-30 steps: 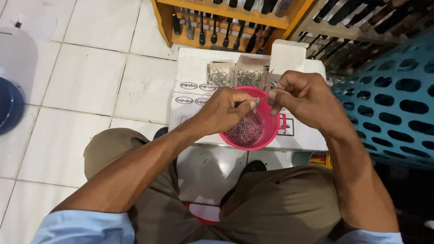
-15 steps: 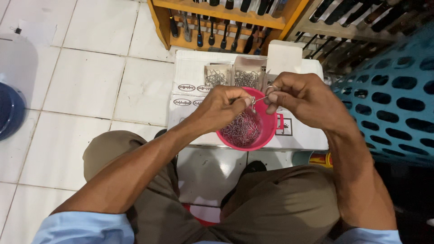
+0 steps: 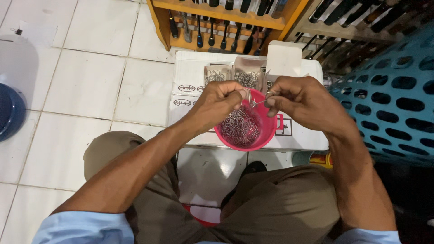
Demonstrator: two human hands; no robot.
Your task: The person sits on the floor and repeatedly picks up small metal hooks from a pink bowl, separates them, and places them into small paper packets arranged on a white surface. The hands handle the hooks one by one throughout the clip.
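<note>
Above the pink bowl (image 3: pixel 246 129), a wire hook (image 3: pixel 258 101) was pinched between the left hand (image 3: pixel 221 101) and right hand (image 3: pixel 300 101). Since a second earlier, both hands had been raised slightly over the bowl; more hooks (image 3: pixel 242 129) remained inside it.

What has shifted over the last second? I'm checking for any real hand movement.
Very little. The left hand and right hand stay pinched on small metal hooks above the pink bowl, fingertips edging slightly closer. Nothing was picked up or dropped. Bowl, white box and packets stayed put.
</note>
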